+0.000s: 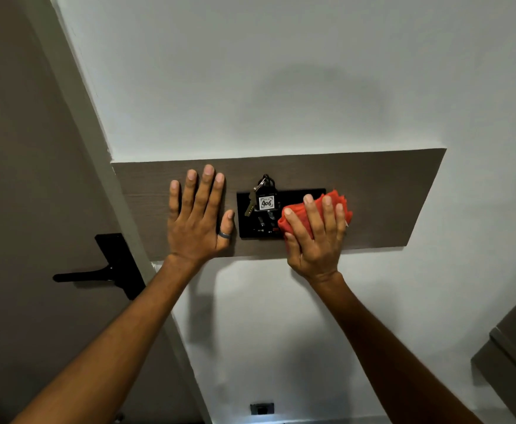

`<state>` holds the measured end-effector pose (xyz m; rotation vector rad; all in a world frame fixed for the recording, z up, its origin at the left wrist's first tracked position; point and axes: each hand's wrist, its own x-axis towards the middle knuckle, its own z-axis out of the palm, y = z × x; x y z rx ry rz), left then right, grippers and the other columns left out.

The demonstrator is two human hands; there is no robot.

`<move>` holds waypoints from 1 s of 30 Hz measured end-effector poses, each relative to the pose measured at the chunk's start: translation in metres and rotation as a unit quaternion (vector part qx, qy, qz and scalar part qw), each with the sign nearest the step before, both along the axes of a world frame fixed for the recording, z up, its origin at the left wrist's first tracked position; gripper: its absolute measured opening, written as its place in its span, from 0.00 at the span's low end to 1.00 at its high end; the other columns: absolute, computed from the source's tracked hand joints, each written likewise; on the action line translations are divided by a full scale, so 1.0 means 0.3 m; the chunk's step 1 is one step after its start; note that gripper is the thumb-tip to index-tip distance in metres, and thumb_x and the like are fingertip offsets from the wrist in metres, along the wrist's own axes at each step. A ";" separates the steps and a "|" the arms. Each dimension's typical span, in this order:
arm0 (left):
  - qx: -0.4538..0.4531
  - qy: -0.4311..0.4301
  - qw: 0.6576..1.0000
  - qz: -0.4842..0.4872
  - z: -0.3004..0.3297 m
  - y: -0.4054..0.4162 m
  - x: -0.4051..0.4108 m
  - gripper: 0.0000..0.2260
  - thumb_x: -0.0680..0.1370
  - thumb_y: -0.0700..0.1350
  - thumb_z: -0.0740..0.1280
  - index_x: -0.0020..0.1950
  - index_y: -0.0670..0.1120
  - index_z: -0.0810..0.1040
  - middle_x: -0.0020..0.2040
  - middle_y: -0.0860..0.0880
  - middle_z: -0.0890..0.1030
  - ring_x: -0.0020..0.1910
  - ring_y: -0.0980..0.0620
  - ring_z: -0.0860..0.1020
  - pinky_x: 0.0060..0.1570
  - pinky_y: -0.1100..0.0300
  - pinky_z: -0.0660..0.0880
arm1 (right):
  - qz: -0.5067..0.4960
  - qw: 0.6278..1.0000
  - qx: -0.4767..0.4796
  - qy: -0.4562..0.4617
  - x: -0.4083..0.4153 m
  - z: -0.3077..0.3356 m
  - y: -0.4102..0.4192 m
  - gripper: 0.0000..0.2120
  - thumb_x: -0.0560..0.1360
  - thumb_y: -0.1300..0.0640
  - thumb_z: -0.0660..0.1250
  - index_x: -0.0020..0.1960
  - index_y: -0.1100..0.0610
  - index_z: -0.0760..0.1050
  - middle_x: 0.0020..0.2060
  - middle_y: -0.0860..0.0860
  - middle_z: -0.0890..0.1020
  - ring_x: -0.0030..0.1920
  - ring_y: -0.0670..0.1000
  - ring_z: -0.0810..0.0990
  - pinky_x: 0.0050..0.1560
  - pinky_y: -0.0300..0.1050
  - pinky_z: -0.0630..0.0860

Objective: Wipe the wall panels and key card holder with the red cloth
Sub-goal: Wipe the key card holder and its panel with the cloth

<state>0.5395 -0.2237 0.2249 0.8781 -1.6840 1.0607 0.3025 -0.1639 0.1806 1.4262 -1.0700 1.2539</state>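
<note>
Pressing flat, your left hand [197, 217] lies open on the wood panel [382, 191] with its fingers spread and nothing in it, probably to steady you while the other arm works. Further left, off the panel, a black door handle [97, 275] sits on the brown door [21, 148], untouched.

Just right of that hand's thumb is the black key card holder [247, 221], fixed to the panel. A key tag [266, 202] marked 406 hangs in its slot with a brass key [249, 207] beside it, so you will likely have to wipe around them rather than straight across.

Your right hand [314, 237] is closed over the bunched red cloth [296, 218], fingers laid on top and palm pushing it against the holder's right end and the panel beneath. That grip looks chosen to keep the cloth wadded and under pressure.

Cloth and hand hide the holder's right part, so you cannot tell what is there. Small marks along its lower edge are too dim to read. A small dark wall fitting [261, 409] low down is hard to make out, and a grey surface [513, 347] at the right is cut off by the frame edge.
</note>
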 end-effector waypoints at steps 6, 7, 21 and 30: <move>0.012 0.000 1.000 -0.006 -0.012 0.000 0.003 0.31 0.83 0.54 0.56 0.83 0.43 0.53 0.85 0.48 0.45 0.84 0.46 0.44 0.82 0.44 0.45 | 0.004 0.994 -0.022 -0.104 0.076 0.139 -0.035 0.21 0.86 0.47 0.56 0.75 0.49 0.75 0.77 0.56 0.74 0.81 0.61 0.65 0.83 0.61 0.58; 0.012 -0.001 1.000 -0.008 -0.012 -0.003 0.003 0.31 0.83 0.54 0.56 0.83 0.44 0.53 0.85 0.48 0.45 0.84 0.46 0.44 0.82 0.44 0.45 | -0.002 0.995 -0.022 -0.099 0.074 0.137 -0.045 0.22 0.86 0.47 0.55 0.77 0.48 0.73 0.78 0.55 0.72 0.82 0.61 0.64 0.83 0.61 0.58; 0.004 0.007 1.000 -0.011 -0.023 -0.020 0.007 0.31 0.84 0.55 0.55 0.84 0.44 0.54 0.85 0.48 0.47 0.83 0.45 0.46 0.82 0.43 0.44 | -0.012 0.999 -0.007 -0.043 0.030 0.143 -0.058 0.24 0.84 0.48 0.58 0.79 0.49 0.70 0.78 0.53 0.72 0.82 0.58 0.64 0.83 0.59 0.58; -0.003 0.010 1.000 -0.015 -0.018 -0.012 0.005 0.30 0.84 0.54 0.55 0.84 0.44 0.55 0.85 0.47 0.49 0.83 0.44 0.48 0.82 0.42 0.46 | -0.004 0.998 -0.040 -0.038 0.029 0.066 -0.014 0.19 0.84 0.50 0.58 0.69 0.50 0.80 0.69 0.56 0.81 0.73 0.62 0.76 0.77 0.59 0.69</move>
